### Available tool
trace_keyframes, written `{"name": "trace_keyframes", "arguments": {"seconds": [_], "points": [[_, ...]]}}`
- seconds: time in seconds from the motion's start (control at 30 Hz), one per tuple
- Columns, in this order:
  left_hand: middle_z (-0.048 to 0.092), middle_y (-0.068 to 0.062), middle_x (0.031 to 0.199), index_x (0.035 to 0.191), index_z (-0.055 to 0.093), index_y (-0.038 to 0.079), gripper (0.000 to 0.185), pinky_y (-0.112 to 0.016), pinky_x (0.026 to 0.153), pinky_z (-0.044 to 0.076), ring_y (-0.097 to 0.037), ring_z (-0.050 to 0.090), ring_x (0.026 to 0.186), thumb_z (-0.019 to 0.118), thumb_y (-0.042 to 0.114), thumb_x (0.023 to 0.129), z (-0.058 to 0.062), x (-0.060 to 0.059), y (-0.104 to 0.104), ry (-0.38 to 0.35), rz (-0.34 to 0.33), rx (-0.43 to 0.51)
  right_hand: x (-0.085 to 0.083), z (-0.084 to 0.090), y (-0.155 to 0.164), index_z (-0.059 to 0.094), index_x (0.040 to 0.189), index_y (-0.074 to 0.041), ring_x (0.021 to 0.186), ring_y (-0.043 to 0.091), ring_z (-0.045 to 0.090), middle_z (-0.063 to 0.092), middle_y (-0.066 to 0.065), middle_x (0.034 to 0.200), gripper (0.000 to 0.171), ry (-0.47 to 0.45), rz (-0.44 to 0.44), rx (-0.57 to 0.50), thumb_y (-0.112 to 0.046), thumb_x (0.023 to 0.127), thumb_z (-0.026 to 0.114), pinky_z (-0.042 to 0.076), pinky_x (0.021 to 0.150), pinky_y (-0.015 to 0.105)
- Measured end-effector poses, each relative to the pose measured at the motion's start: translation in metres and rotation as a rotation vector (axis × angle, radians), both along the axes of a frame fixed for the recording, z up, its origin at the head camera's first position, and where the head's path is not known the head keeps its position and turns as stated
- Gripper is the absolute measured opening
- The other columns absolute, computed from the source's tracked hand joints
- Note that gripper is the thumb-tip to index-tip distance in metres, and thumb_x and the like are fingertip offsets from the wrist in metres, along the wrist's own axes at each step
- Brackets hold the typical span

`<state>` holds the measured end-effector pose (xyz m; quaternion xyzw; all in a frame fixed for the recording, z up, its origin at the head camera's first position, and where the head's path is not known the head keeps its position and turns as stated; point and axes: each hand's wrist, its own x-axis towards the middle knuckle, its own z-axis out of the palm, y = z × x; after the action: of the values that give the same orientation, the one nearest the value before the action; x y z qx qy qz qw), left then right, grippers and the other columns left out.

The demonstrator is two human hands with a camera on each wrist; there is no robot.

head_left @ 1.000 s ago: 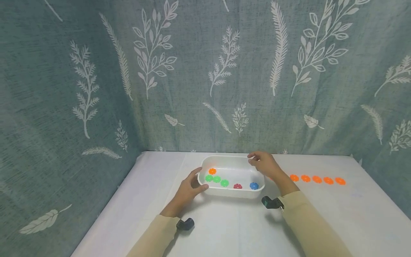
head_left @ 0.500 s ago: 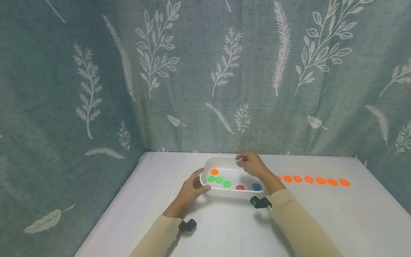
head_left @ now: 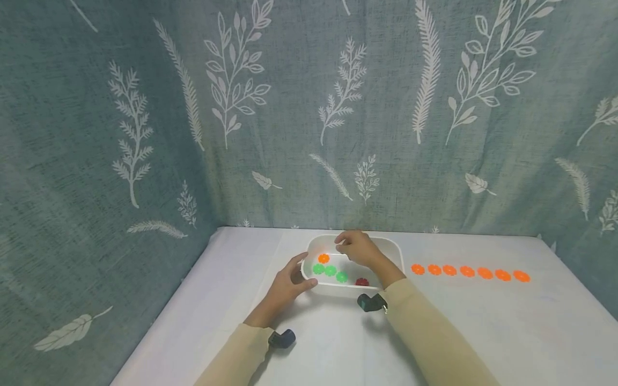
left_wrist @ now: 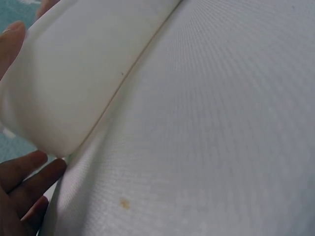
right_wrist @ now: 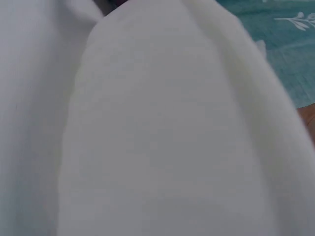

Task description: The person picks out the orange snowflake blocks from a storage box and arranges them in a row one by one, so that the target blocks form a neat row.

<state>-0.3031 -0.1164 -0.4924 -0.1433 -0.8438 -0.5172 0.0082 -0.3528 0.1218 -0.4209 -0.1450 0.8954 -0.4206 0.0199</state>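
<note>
Head view: the white tub (head_left: 393,247) sits mid-table, holding one orange disc (head_left: 323,258), three green discs (head_left: 330,271) and one red disc (head_left: 361,282). The left hand (head_left: 285,284) grips its left end, thumb curled over the rim. The right hand (head_left: 357,248) hovers inside, fingers loosely bent; whether they pinch anything is unclear. Seven orange discs (head_left: 466,271) line the table (head_left: 531,332) to the right.

Makeshift recording booth, leaf-print curtain (head_left: 309,107) backdrop, white-covered table (head_left: 483,321)
</note>
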Motion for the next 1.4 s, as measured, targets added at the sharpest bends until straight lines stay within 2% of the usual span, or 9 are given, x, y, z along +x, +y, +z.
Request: {"name": "trace_keyframes", "arguments": {"seconds": [0.27, 0.53, 0.73, 0.9, 1.07, 1.23, 1.4], "points": [[0.049, -0.014, 0.143, 0.149, 0.037, 0.03, 0.079, -0.057, 0.106, 0.035, -0.031, 0.05, 0.128, 0.077, 0.04, 0.082, 0.002, 0.002, -0.001, 0.001, -0.006, 0.0, -0.005, -0.01, -0.016, 0.069, 0.112, -0.009, 0.079, 0.02, 0.063, 0.065, 0.004, 0.091, 0.02, -0.021, 0.048, 0.063, -0.015, 0.093, 0.064, 0.054, 0.069, 0.032], [0.049, -0.014, 0.143, 0.148, 0.038, 0.03, 0.077, -0.056, 0.107, 0.034, -0.03, 0.049, 0.129, 0.078, 0.038, 0.082, 0.003, 0.002, 0.002, 0.003, 0.003, -0.002, -0.007, -0.022, -0.018, 0.067, 0.121, -0.01, 0.072, 0.016, 0.061, 0.066, 0.002, 0.095, 0.029, -0.051, 0.102, 0.144, -0.011, 0.092, 0.066, 0.053, 0.069, 0.031], [0.05, -0.014, 0.142, 0.148, 0.038, 0.031, 0.077, -0.055, 0.106, 0.035, -0.03, 0.05, 0.129, 0.078, 0.038, 0.082, 0.001, 0.001, 0.002, 0.002, 0.012, -0.01, -0.011, -0.031, -0.021, 0.066, 0.127, -0.014, 0.082, 0.015, 0.055, 0.066, 0.001, 0.115, 0.034, -0.028, 0.162, 0.288, -0.014, 0.093, 0.063, 0.047, 0.08, 0.032], [0.05, -0.014, 0.142, 0.148, 0.038, 0.031, 0.077, -0.056, 0.106, 0.035, -0.03, 0.05, 0.128, 0.078, 0.037, 0.082, 0.0, 0.0, 0.001, 0.013, 0.01, -0.007, -0.011, -0.032, -0.023, 0.065, 0.129, -0.017, 0.09, 0.017, 0.054, 0.063, 0.001, 0.125, 0.033, -0.047, 0.163, 0.372, -0.018, 0.095, 0.061, 0.044, 0.086, 0.034], [0.05, -0.014, 0.142, 0.148, 0.038, 0.031, 0.076, -0.055, 0.106, 0.036, -0.03, 0.05, 0.128, 0.078, 0.036, 0.083, 0.0, -0.001, 0.001, 0.014, 0.004, 0.003, -0.006, -0.027, -0.024, 0.065, 0.129, -0.017, 0.109, 0.021, 0.054, 0.061, 0.004, 0.13, 0.032, -0.049, 0.173, 0.417, -0.021, 0.098, 0.057, 0.039, 0.103, 0.041], [0.05, -0.014, 0.142, 0.148, 0.037, 0.032, 0.076, -0.057, 0.104, 0.037, -0.03, 0.052, 0.126, 0.077, 0.036, 0.083, -0.001, 0.0, 0.001, 0.006, 0.009, -0.009, -0.003, -0.025, -0.026, 0.062, 0.132, -0.019, 0.128, 0.028, 0.048, 0.058, 0.005, 0.134, 0.035, -0.071, 0.162, 0.432, -0.023, 0.098, 0.054, 0.032, 0.11, 0.048], [0.052, -0.014, 0.141, 0.148, 0.038, 0.031, 0.077, -0.056, 0.104, 0.037, -0.029, 0.053, 0.125, 0.078, 0.034, 0.083, -0.001, -0.001, 0.002, 0.013, 0.006, -0.003, -0.004, -0.028, -0.023, 0.065, 0.127, -0.02, 0.124, 0.026, 0.049, 0.058, 0.005, 0.132, 0.032, -0.086, 0.076, 0.421, -0.022, 0.096, 0.057, 0.032, 0.11, 0.049]]}}
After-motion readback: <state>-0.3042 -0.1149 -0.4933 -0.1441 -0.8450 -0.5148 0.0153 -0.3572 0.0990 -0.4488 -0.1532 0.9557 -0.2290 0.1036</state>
